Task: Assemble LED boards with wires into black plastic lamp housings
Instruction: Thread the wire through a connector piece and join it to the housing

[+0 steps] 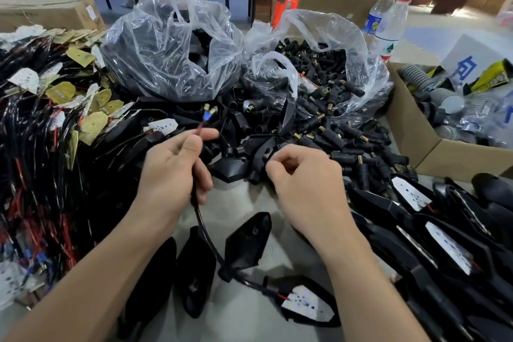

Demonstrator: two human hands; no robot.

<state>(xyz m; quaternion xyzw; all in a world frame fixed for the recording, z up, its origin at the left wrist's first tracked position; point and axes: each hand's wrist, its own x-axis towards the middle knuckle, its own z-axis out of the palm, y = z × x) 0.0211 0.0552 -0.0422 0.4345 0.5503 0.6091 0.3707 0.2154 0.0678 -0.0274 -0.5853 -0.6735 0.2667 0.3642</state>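
Wire [202, 226] runs lengthwise away, free end up, pinched in left grip [172, 169]; right grip [305, 183] curled, hold unclear.

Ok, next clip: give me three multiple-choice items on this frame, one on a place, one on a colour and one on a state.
1. Where do the two water bottles stand?
A. Far right, behind the bag of small black connectors.
B. On the wire pile at left.
C. Between the forearms.

2. What colour is the sleeve at the tip of the held wire?
A. Green.
B. Blue.
C. White.

3. What is the left hand doing?
A. Lying flat on the table.
B. Holding a bottle.
C. Pinching the wire.

Answers:
1 A, they rise past the bag's right edge.
2 B, blue shows just under the brass ends.
3 C, thumb and forefinger close on the wire's red lead.
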